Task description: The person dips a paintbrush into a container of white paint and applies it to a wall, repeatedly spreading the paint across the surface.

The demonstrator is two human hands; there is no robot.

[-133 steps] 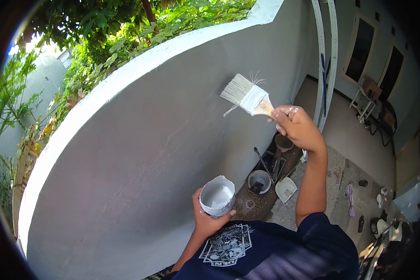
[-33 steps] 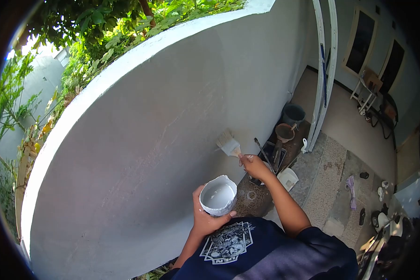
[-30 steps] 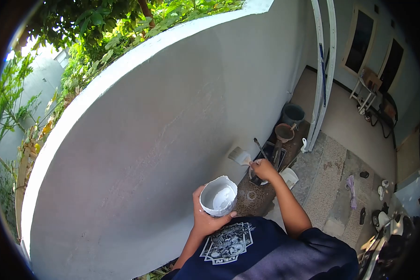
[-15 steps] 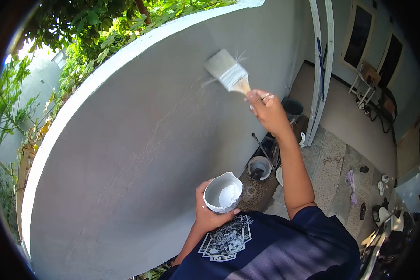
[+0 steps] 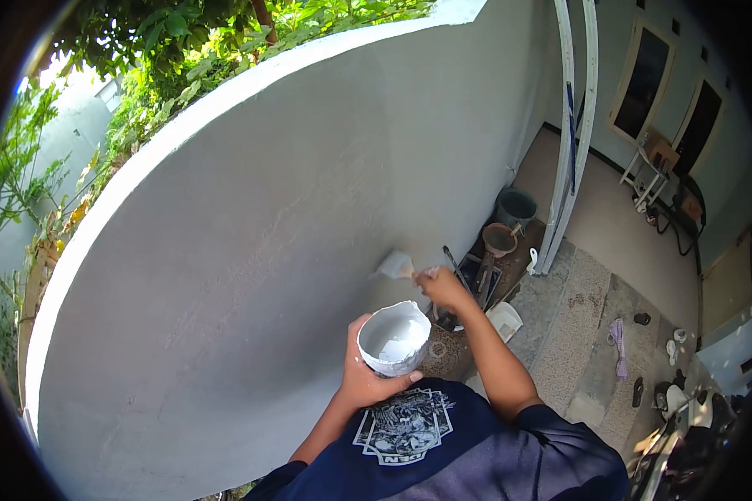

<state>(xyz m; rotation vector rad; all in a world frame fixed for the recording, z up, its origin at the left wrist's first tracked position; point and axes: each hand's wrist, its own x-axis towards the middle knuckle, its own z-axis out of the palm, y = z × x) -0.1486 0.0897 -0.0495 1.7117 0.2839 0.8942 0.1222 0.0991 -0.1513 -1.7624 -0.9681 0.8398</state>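
My left hand (image 5: pixel 364 373) holds a rough-edged bowl (image 5: pixel 393 338) with white paint inside, close to my chest. Just above and to the right of the bowl, my right hand (image 5: pixel 439 286) grips the handle of a wide paintbrush (image 5: pixel 396 265). Its pale bristles point left, against or very near the grey wall (image 5: pixel 251 242); actual contact cannot be made out. Brush and fingers are somewhat blurred.
Along the wall's foot stand a dark bucket (image 5: pixel 516 209), a brown pot (image 5: pixel 500 240) and a white container (image 5: pixel 505 321). Metal poles (image 5: pixel 566 167) rise at the right. Footwear and a purple cloth (image 5: pixel 617 346) lie on the paving. Plants overhang the wall's top.
My right hand has swept down with the brush, from high on the wall to just above the bowl. My left hand and the bowl have barely moved. The view has shifted slightly.
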